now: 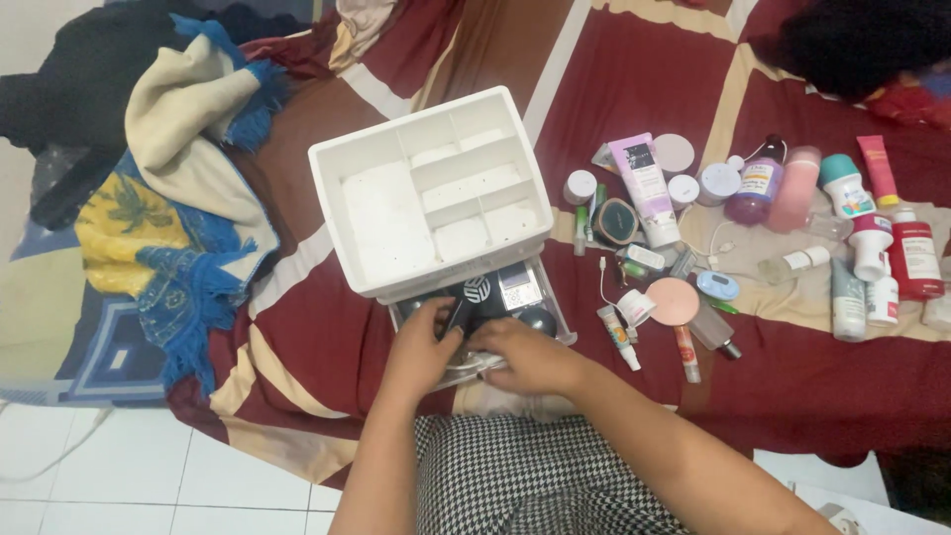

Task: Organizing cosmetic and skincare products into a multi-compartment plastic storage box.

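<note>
**Both hands in the pulled-out drawer of a white organizer**

A white plastic organizer (433, 193) sat on a maroon and cream patterned bedcover (634, 79); its top compartments held nothing visible. The clear drawer (555, 315) at its near side was pulled out toward the person.

Left hand (421, 349) lay over the left part of the drawer, fingers curled down among the dark items (495, 297) inside. Whether it actually gripped one could not be told. Right hand (525, 357) lay at the drawer's near edge, fingers bent onto something pale and small; the thing itself was hidden under the fingers, so the grip could not be confirmed.

Right of the organizer, cosmetics were spread on the bedcover: a lilac tube (646, 188), a purple bottle (755, 183), a round pink compact (673, 300), a red bottle (914, 260) and a roll-on with a teal cap (845, 185).

Left of the organizer lay a heap of cloth, including a blue and yellow fringed piece (168, 258). White floor tiles (129, 476) showed at near left.
</note>
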